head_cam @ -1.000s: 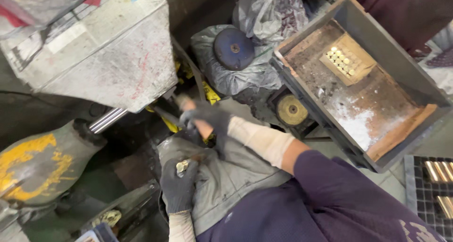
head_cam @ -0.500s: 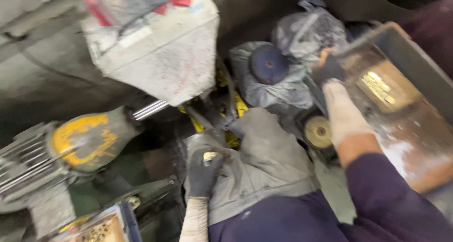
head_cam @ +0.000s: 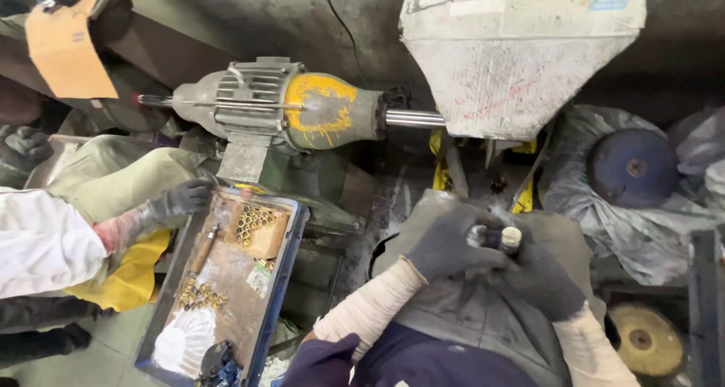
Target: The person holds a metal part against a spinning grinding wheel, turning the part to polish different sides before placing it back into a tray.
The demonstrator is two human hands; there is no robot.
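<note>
Your left hand and right hand meet over your lap, gloved fingers curled tight around a small pale-tipped cylinder, so you seem mid-regrip; presenting it at the buffing shaft beyond your fingertips wants firmer purchase.

Two gloved hands, left hand and right hand, on one small cylinder; one co-worker's glove, one blue tray, one motor, two discs.
</note>
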